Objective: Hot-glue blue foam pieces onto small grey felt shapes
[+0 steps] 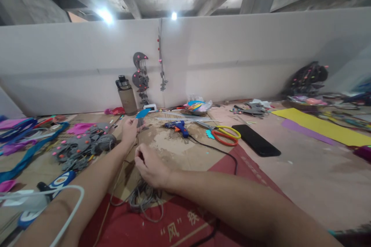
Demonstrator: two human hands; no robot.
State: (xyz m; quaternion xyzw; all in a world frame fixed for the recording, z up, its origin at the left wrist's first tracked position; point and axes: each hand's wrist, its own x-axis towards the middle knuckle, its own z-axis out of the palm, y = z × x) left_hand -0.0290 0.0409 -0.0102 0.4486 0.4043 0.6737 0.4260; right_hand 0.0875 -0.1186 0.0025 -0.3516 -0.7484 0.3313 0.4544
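Note:
My left hand (130,129) reaches forward over the table, its thumb and fingers pinched on a small grey piece. A flat blue piece (143,113) shows just beyond the fingertips; whether it is held too is unclear. Closer to me, my right hand (151,168) is closed with fingers curled inward, and what they grip, if anything, is hidden. Beneath it lies a loose bundle of grey cord (145,200), with a strand running up between the hands. A blue hot glue gun (180,127) rests to the right of both hands.
Scissors (224,136) with yellow and orange handles and a black phone (256,140) lie on the right. A water bottle (126,94) stands by the back wall. Bead-dotted grey pieces (84,144) and blue ribbon (31,154) lie left. A white cable (78,204) crosses my left forearm.

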